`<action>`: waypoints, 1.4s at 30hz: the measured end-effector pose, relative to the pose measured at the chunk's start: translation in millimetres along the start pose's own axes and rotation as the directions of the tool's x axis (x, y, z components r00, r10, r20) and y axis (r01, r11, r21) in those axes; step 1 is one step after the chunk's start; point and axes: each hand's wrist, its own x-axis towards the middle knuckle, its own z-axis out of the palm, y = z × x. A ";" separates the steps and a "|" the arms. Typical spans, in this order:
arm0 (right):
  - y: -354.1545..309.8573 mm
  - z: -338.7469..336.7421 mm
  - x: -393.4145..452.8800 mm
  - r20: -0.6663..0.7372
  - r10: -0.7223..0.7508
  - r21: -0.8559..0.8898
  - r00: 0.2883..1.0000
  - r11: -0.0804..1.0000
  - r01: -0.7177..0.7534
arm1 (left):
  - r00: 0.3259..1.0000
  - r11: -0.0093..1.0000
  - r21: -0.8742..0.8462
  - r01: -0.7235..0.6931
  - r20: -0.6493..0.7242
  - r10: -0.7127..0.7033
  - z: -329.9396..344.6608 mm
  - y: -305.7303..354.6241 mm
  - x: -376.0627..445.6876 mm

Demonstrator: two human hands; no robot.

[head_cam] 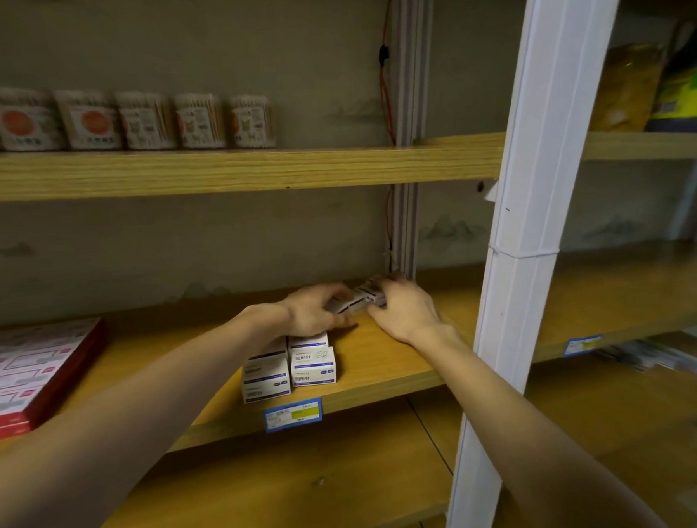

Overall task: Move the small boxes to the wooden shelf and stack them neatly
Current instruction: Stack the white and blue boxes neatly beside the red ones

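Two bare hands meet over a wooden shelf [384,367], gripping a loose cluster of small boxes [360,297] between them near the back wall. The left hand [315,312] curls its fingers over the cluster's left end, thumb low against the shelf side; the right hand [408,309] closes on the right end, fingers bent around the boxes. The pictures blur here, so how many boxes the hands hold cannot be told, nor whether the cluster touches the board. Just below the left hand, nearer the camera, a stack [289,368] of white boxes with blue print sits at the shelf's front edge, two columns side by side, their tops partly hidden under the left wrist. A blue-and-yellow price tag [293,415] is fixed to the shelf edge just beneath the stack. Well left of the left forearm lies a flat red-edged pack [33,373]. To the right of the right hand a white post [537,197] runs up through the frame, tilted by the wide lens. Above both hands, on the upper shelf [233,171], a row of cotton-swab tubs [129,120] stands against the wall. An orange cable [386,96] hangs down the wall behind the hands.
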 end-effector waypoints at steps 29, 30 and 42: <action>2.7 -10.5 -16.4 0.030 0.067 0.200 0.997 0.977 -0.072 | 0.877 0.967 -0.217 -0.130 -0.481 0.010 -18.9 -6.9 2.4; 1.3 -9.6 -17.7 0.029 0.061 0.201 0.998 0.977 -0.066 | 0.861 0.957 -0.236 -0.165 -0.508 0.023 -21.2 -8.0 -3.1; -16.1 -13.6 -42.2 -0.048 0.072 0.302 0.996 0.952 -0.054 | 0.886 0.935 -0.268 -0.232 -0.454 0.089 -43.7 -15.7 -81.3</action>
